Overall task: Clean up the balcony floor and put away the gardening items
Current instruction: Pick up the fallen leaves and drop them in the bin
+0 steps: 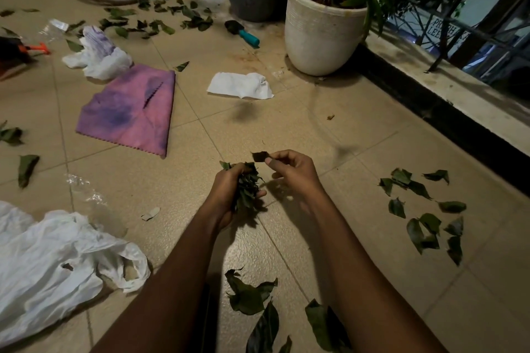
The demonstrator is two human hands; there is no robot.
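we are gripping a bunch of leaves (pixel 248 189) in our left hand (pixel 226 193), fingers curled round it, while our right hand (pixel 295 172) is pinching a single leaf (pixel 260 156) just beside the bunch, both hands hovering over the floor (pixel 358 112) nearer to us than the pink cloth (pixel 129 109). more loose leaves (pixel 424 209) are lying well to the right of the pink cloth, a white plastic bag (pixel 51 261) is sprawling on the near left of it, and a teal-handled trowel (pixel 242 31) is resting beyond it.
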